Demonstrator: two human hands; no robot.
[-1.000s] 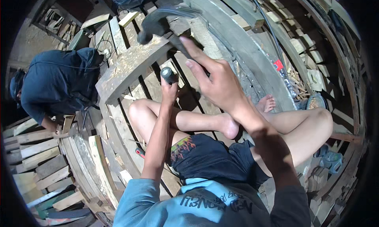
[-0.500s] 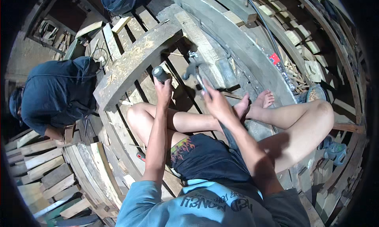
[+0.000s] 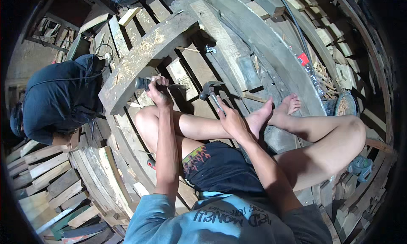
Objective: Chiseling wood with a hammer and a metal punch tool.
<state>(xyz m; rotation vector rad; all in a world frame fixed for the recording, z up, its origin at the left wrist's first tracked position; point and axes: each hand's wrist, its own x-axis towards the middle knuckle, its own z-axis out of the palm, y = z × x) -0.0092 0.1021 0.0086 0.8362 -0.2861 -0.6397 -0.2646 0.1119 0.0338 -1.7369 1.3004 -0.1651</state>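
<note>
My left hand grips a chisel by its thick dark handle, turned nearly sideways, with the metal blade pointing right. It is close beside a curved wooden beam sprinkled with pale shavings. In my right hand, lower and to the right, is a hammer, its dark head raised over the gaps of the slatted boards. My crossed bare legs lie just beyond my forearms, and my feet are at the right.
A co-worker in dark clothes bends at the left. Stacked offcuts lie below them. Long timbers curve along the upper right, with a hose, a red item and a container of shavings. Sandals sit at the right.
The hammer has come down from high over the beam to beside my foot, in my right hand. My left hand has shifted left, tipping the chisel from upright to sideways.
</note>
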